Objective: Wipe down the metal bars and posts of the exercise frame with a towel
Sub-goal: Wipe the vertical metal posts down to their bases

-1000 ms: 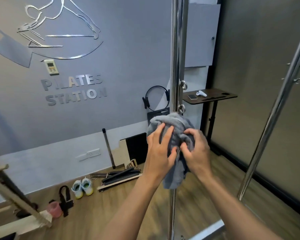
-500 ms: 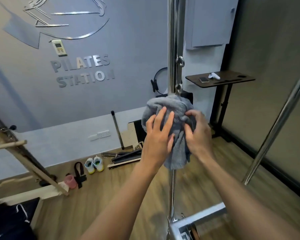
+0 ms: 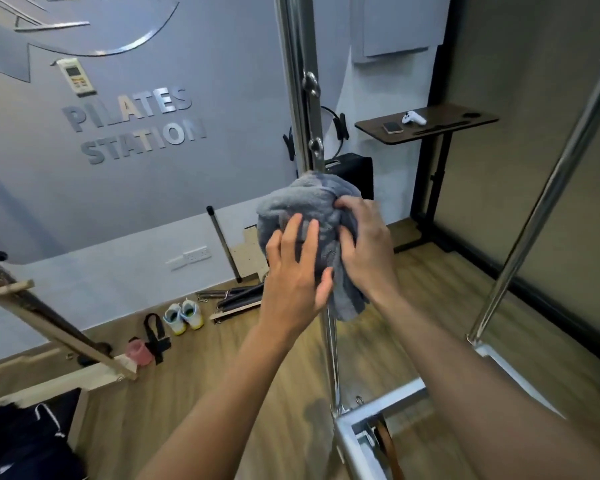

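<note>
Head view: towel (image 3: 305,202) bunched round post (image 3: 297,64); right hand (image 3: 368,251) grip curls onto it, left hand (image 3: 291,282) presses flat.

1. The towel (image 3: 305,209) slid down the post (image 3: 300,98). It went from touching the lower eye ring (image 3: 316,145) to sitting clear beneath it.
2. The left hand (image 3: 295,282) and right hand (image 3: 368,251) travelled down with it. The left hand's flat fingers ended lower on the cloth than the right hand's curled ones.
3. The view dipped, bringing the frame's base corner (image 3: 361,424) into sight.
</note>
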Tool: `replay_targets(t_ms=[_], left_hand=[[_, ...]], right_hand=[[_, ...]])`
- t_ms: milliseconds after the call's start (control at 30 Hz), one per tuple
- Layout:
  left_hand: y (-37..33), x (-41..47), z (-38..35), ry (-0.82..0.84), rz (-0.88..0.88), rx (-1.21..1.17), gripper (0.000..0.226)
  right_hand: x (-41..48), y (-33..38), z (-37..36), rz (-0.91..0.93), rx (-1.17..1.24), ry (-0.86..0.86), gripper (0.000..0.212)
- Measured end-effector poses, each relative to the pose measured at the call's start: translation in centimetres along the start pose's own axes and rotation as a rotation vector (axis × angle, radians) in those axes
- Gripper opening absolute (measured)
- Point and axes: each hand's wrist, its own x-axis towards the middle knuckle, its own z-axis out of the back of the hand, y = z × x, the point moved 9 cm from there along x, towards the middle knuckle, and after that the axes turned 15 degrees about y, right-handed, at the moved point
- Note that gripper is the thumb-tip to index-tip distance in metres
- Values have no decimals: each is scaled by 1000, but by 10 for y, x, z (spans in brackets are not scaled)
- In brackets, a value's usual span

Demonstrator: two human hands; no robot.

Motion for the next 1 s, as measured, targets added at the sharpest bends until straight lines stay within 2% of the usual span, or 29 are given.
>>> replay_targets(t_ms=[100,167,200,267,333,400,467,567,667,700,833,900,1000], left_hand=[[-25,-2,-7,-8,-263,229,50],[-34,-12,-24,60,-415,309,44],[-30,-14,-28,92,-414,293,46],[-12,-13,-28,102,-264,112,54],[8,-6,-14,33,-78,-179,56],[19,2,-4,-45,7,-331,55],[15,6,-4,-32,-1,-236,56],[-15,-9,-29,105,-206,171,62],[-25,-22,-43,190,-329,277,65],[-21,-21,-38,159,-306,233,65],[18,-10,-20,35,-73,-276,61],[24,-10,-23,28,-26,-381,59],[25,-13,-35,71,10,-467,43]], right_hand=[[-10,-37,-21,-134,90,87,41],[-19,-57,-31,-208,96,205,45],[-21,-60,-32,-219,75,238,45],[-17,-51,-23,-184,51,190,42],[-12,-26,-11,-85,44,78,37],[-10,-12,-10,9,49,11,36],[-14,-22,-19,7,72,5,37],[-28,-57,-35,-122,141,42,41],[-32,-69,-40,-204,177,119,43],[-29,-62,-34,-181,161,104,42],[-22,-17,-12,8,18,-92,38],[-33,-18,-26,29,-8,-122,36],[-58,-46,-54,-30,-2,-73,32]])
